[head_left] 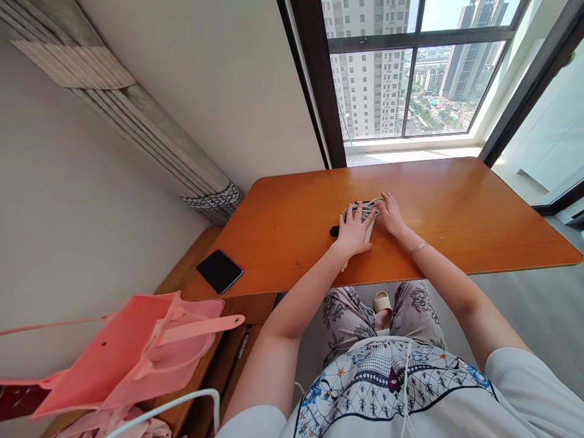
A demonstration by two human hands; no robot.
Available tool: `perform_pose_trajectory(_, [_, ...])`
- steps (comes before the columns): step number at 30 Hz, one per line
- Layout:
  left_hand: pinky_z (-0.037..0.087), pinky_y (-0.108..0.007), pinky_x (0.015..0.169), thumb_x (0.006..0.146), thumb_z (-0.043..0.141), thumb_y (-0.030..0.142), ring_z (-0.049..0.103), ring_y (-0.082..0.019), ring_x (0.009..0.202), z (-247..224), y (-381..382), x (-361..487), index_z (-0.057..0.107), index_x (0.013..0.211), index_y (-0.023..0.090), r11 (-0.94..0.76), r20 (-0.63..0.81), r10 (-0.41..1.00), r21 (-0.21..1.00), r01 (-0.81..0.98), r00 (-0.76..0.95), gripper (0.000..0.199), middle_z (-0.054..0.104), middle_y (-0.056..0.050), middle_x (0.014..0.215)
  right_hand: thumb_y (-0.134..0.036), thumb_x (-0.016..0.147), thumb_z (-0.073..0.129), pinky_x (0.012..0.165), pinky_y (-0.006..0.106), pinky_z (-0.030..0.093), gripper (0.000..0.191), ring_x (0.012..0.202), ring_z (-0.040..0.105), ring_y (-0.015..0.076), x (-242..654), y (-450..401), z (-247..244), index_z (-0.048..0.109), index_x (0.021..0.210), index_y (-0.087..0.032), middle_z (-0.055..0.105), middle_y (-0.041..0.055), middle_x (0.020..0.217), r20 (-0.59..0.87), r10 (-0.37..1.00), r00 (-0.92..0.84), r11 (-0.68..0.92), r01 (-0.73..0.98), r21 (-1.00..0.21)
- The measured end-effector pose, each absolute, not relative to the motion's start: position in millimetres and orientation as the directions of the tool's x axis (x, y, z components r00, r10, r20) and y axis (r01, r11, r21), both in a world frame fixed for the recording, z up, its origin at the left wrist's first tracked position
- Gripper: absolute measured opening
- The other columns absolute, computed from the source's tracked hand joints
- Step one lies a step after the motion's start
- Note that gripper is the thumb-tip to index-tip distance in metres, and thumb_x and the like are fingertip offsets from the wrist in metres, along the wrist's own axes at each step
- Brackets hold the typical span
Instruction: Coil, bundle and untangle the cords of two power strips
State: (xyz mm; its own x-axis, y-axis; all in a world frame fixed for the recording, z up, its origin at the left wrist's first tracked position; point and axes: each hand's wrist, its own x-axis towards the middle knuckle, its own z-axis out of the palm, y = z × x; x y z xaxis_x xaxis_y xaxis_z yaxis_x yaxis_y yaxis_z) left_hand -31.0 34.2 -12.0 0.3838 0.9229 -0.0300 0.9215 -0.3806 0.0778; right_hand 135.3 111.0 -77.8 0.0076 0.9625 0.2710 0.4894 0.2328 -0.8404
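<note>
Two-handed, reaches past a patterned white shirt (387, 380) and floral trousers (347, 316), with an open pink bag (118, 350) off to the left. Has a dark-screened device (219, 271) lying at the left of the wooden table (456, 225). Lays the left hand (353, 234), fingers spread, over a pale strip (368, 232) and the coiled cable (366, 211), near a black end piece (334, 231). Touches the coil's right side with the right hand (390, 214), fingers slightly apart; cannot tell whether pinching. Beyond, looks through a window (415, 40) onto tall buildings (371, 79).
</note>
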Motion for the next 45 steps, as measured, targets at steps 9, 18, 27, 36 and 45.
perform_pose_trajectory(9, [0.027,-0.076,0.115,0.078,0.078,0.036,0.002,-0.048,0.158,-17.6,34.4,-26.2,0.028,0.163,0.035,-0.326,-0.054,0.943,0.06,0.943,0.33,0.098,0.007,-0.012,0.175,-0.063,0.095,0.047,0.126,0.048,0.025,0.064,0.148,0.038,0.0282,172.8,111.2,-98.4,0.057,0.136,-0.015,0.054,0.0189,0.148,0.342,0.937,0.069,0.273,0.463,-0.843])
perform_pose_trajectory(18, [0.037,-0.064,0.116,0.086,0.065,0.038,0.005,-0.044,0.159,-11.3,86.4,-124.5,0.016,0.165,0.033,-0.053,-0.112,0.992,-0.041,0.998,0.048,0.094,-0.001,-0.012,0.175,-0.046,0.093,0.056,0.112,0.051,0.047,0.042,0.127,0.057,0.0275,198.3,107.1,-117.0,0.064,0.126,-0.022,0.061,0.013,0.131,0.336,0.94,0.052,0.252,0.557,-0.791])
perform_pose_trajectory(27, [0.028,-0.071,0.118,0.088,0.056,0.029,0.01,-0.042,0.159,-25.9,120.1,-226.9,0.014,0.166,0.027,0.218,-0.038,0.974,-0.097,0.971,-0.222,0.089,0.002,-0.014,0.175,-0.038,0.088,0.065,0.109,0.05,0.05,0.034,0.118,0.064,0.027,188.5,97.4,-115.2,0.069,0.118,-0.024,0.066,0.0107,0.127,0.316,0.946,-0.071,0.284,0.648,-0.706])
perform_pose_trajectory(36, [0.035,-0.073,0.11,0.083,0.06,0.028,0.013,-0.046,0.157,-32.5,141.4,-248.7,0.015,0.166,0.026,0.374,-0.037,0.925,-0.074,0.924,-0.377,0.094,0.003,-0.017,0.174,-0.037,0.088,0.065,0.112,0.049,0.047,0.036,0.125,0.061,0.0293,188.8,89.7,-109.8,0.068,0.12,-0.022,0.067,0.0129,0.13,0.319,0.937,-0.141,0.315,0.736,-0.599])
perform_pose_trajectory(45, [0.019,-0.064,0.123,0.09,0.052,0.056,0.02,-0.044,0.156,-31.4,142.2,-258.5,0.02,0.164,0.013,0.333,0.049,0.941,0.024,0.943,-0.334,0.092,0.015,-0.025,0.171,-0.037,0.09,0.062,0.111,0.049,0.046,0.037,0.125,0.061,0.0299,187.1,87.9,-105.9,0.067,0.123,-0.021,0.068,0.0135,0.129,0.296,0.937,-0.184,0.316,0.806,-0.5])
